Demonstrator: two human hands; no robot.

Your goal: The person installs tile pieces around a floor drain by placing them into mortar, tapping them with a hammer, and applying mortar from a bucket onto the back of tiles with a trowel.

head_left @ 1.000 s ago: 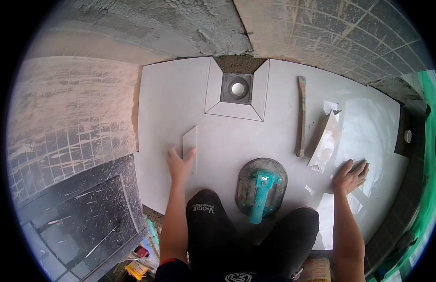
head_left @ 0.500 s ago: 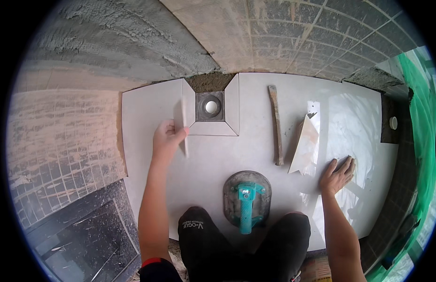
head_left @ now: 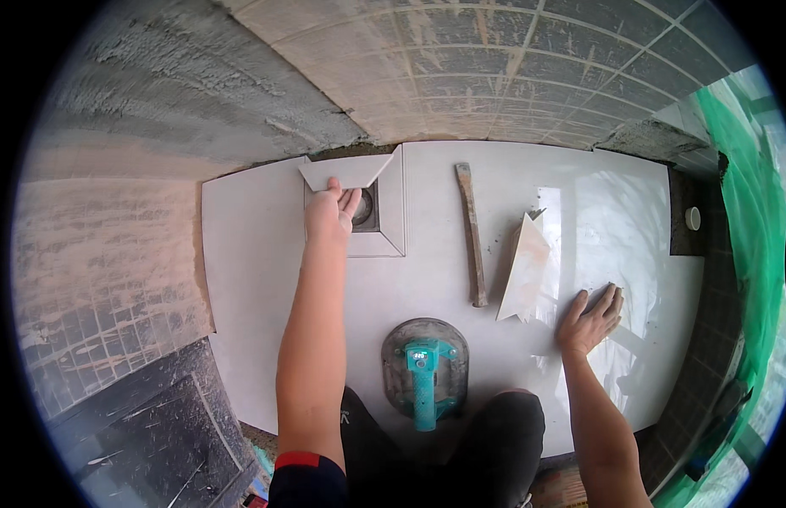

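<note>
My left hand (head_left: 329,212) pinches a light grey trapezoid tile strip (head_left: 345,171) by its near edge. It holds the strip at the far side of the square floor drain (head_left: 371,222), between the mitred border pieces. The strip looks tilted; whether it touches the bed beneath cannot be seen. My hand and the strip hide part of the drain. Resting with fingers spread, my right hand (head_left: 589,322) leans on the large glossy light grey floor tile (head_left: 266,271), to the right of some pointed tile offcuts (head_left: 525,267).
A teal-handled suction lifter (head_left: 424,385) stands on the tile before my knees. A worn flat metal bar (head_left: 471,233) lies right of the drain. Tiled, mortar-smeared walls (head_left: 495,76) bound the far side; green sheeting (head_left: 732,169) hangs at right. A dark panel (head_left: 156,432) is lower left.
My left hand has moved away from me and slightly right, bringing the tile strip from left of the drain to its far side and turning its face into view. My right hand stays planted.
</note>
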